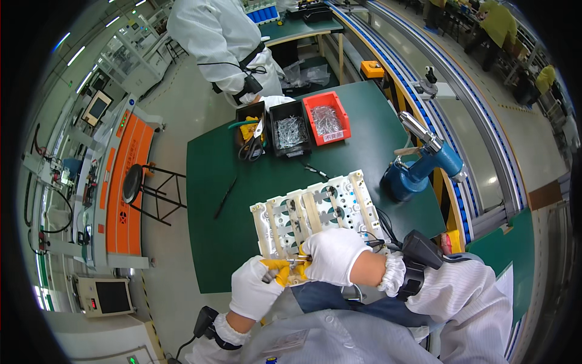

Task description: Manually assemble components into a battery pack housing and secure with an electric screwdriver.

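A white plastic frame with several round openings and beige crossbars lies tilted on the green table. Over its near edge, my left hand, in a white glove with yellow fingertips, is closed in a pinch. My right hand, gloved the same way, pinches just beside it. A thin, shiny metal pin shows between the fingertips of both hands. Its ends are hidden by the gloves, so its exact kind is unclear.
Beyond the frame stand a black bin and a red bin of metal pieces; scissors rest on another bin. A blue pneumatic tool stands at right. A black pen-like stick lies left. A co-worker stands opposite.
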Motion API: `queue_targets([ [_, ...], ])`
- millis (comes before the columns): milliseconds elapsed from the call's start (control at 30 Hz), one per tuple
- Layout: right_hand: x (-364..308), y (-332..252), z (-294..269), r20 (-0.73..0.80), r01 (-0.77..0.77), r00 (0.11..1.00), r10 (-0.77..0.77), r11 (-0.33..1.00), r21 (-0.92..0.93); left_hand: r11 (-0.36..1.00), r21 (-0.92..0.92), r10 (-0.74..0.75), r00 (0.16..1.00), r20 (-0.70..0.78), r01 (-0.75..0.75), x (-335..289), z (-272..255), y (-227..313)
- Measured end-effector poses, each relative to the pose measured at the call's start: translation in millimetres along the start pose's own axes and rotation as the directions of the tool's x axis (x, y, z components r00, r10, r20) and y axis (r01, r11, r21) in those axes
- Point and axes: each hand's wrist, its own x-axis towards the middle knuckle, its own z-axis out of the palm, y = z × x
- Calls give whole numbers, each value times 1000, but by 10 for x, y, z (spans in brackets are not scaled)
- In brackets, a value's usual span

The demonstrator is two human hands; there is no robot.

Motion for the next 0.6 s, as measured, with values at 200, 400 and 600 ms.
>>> queue_targets([
  [200, -13, 85, 35, -25, 21, 999, -21, 1000, -20, 928, 191, 331, 943, -32, -319, -7, 159, -19],
  [400, -412, 112, -338, -373, 324, 831, -413, 904, -280, 919, 262, 318, 946, -54, -294, -133, 237, -41],
  [600, -827, 1191, -925, -413, -713, 657, 631, 698, -66, 949, 247, 236, 962, -139, -198, -323, 340, 80],
])
